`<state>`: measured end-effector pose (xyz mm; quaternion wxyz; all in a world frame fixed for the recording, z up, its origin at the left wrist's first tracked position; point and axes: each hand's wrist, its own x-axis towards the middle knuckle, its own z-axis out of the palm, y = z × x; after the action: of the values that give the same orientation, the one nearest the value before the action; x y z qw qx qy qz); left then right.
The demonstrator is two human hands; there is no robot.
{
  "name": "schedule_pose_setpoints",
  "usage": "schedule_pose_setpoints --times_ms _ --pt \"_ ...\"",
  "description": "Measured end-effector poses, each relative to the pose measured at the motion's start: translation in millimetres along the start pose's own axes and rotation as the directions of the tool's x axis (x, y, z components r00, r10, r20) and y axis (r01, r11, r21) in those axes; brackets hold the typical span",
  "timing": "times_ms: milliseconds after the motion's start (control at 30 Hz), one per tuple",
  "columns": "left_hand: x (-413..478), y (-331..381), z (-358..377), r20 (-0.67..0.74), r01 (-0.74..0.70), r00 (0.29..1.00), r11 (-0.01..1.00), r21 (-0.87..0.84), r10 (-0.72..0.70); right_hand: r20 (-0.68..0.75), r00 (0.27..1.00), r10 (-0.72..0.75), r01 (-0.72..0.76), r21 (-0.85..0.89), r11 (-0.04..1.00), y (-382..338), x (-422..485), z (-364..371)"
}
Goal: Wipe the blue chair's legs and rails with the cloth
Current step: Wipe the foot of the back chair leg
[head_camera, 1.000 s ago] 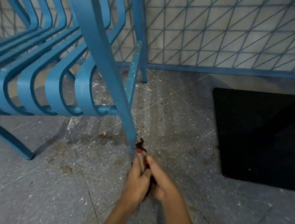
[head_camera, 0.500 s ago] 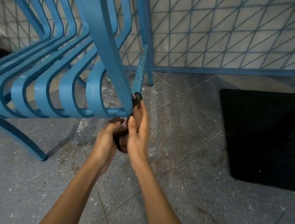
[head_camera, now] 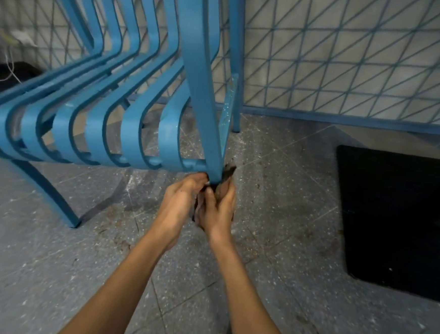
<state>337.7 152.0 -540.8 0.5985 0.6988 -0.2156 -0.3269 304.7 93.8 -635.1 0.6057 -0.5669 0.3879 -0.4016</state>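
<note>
There is one blue chair, with three of its legs plainly in view and six curved slats that can be counted; its far left edge is unclear. Two hands, the left hand and the right hand, hold one dark cloth. There is one black mat.

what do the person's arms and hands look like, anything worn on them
Both are bare: no gloves on the left hand or the right hand, and no sleeve shows on the left forearm or the right forearm as far as the frame reaches. No watch, bracelet or ring is visible. Whether the nails are painted is too small to tell.
</note>
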Motion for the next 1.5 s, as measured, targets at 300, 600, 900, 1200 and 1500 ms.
schedule_pose_setpoints --times_ms 300,600,900,1200,1500 --pt "-6.6 1.0 -18.0 -0.080 0.064 0.994 0.992 -0.107 -0.073 -0.184 0.896 -0.404 0.425 0.092 0.901 -75.9 -35.9 -23.7" --pt "-9.0 -0.8 -23.7 -0.093 0.085 0.991 0.992 -0.096 -0.094 0.105 0.673 -0.732 0.693 -0.435 0.575 -25.3 8.5 -37.0" --pt "-7.0 2.7 -13.2 -0.041 0.117 0.992 0.990 -0.075 -0.121 0.011 0.567 -0.824 0.760 -0.393 0.518 -88.5 10.8 -25.7" --pt "-3.8 11.9 -1.1 -0.022 0.101 0.994 0.990 -0.102 -0.103 0.242 0.706 -0.665 0.688 -0.455 0.565 -12.6 7.3 -49.2" --pt "7.3 7.0 13.6 -0.072 0.054 0.996 0.996 -0.077 -0.059 0.023 0.618 -0.786 0.729 -0.390 0.562 -81.4 7.1 -26.0"
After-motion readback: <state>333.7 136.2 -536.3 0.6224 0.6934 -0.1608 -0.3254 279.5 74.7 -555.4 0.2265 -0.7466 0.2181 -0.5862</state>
